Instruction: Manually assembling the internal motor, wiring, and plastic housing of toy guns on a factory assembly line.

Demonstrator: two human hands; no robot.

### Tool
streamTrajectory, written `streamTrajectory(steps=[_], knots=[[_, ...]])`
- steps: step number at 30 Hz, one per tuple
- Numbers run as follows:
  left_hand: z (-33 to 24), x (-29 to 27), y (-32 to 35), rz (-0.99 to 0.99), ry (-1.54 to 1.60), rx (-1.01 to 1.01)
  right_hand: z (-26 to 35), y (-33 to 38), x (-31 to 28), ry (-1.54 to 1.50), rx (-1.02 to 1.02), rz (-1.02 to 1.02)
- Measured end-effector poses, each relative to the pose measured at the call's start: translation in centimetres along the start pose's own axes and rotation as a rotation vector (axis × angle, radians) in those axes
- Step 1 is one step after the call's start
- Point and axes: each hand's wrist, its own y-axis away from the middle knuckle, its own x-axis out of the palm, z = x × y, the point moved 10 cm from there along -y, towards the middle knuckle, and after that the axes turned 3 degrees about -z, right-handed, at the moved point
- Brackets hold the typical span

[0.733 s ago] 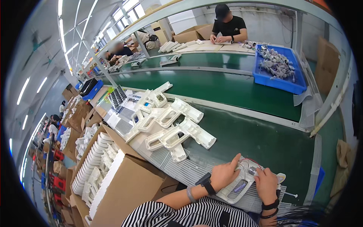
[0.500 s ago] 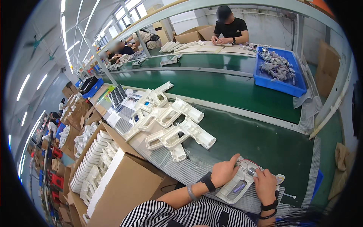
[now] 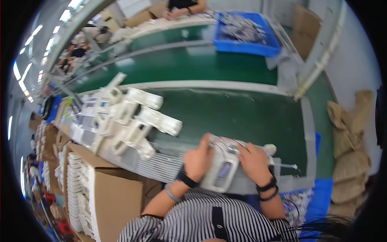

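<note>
A white plastic housing half (image 3: pixel 210 183) with a looped handle lies before me on the bench. My left hand (image 3: pixel 197 162) grips its left edge, index finger stretched toward the top. At the other side my right hand (image 3: pixel 254 164) has its fingertips on a silver cylindrical part (image 3: pixel 232 149), which looks like a small motor, set in the housing. Thin red and dark wires (image 3: pixel 224 139) run across the top. A purple cylindrical part (image 3: pixel 224 170) sits inside the handle opening. Beyond my right hand are a pale round piece (image 3: pixel 269 149) and a thin rod (image 3: pixel 288 165). Blur hides fine detail.
Several similar white housings (image 3: pixel 139 117) are piled on the left. A cardboard box (image 3: pixel 119 197) of white parts stands lower left. A blue tray (image 3: pixel 246 47) of small parts sits across the green belt (image 3: pixel 181 64), near a co-worker. Brown sacks (image 3: pixel 350 161) are at right.
My view has swung to the right and down, so the bench and piled housings appear further left. Both hands stay on the housing, the right fingers still at the silver part.
</note>
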Motion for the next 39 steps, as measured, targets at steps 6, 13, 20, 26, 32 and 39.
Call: streamTrajectory(steps=[6,13,20,26,32,39], knots=[[-0.7,0.1,-0.5,-0.014,0.052,0.083,-0.4,-0.3,0.5,0.026,0.050,-0.011],[-2.0,0.6,-0.2,-0.009,-0.016,0.119,-0.6,0.3,0.0,0.021,0.046,-0.037],[-2.0,0.4,-0.3,-0.067,-0.063,0.146,-0.6,0.2,-0.3,0.018,0.027,-0.081],[-2.4,0.8,-0.4,-0.020,-0.145,0.174,-0.9,0.3,0.3,0.010,0.054,-0.083],[-3.0,1.0,-0.2,0.027,-0.291,0.191,-0.5,0.1,-0.4,0.035,0.036,-0.133],[-3.2,1.1,-0.5,0.031,-0.286,0.259,-0.6,0.2,-0.5,0.029,0.037,-0.148]])
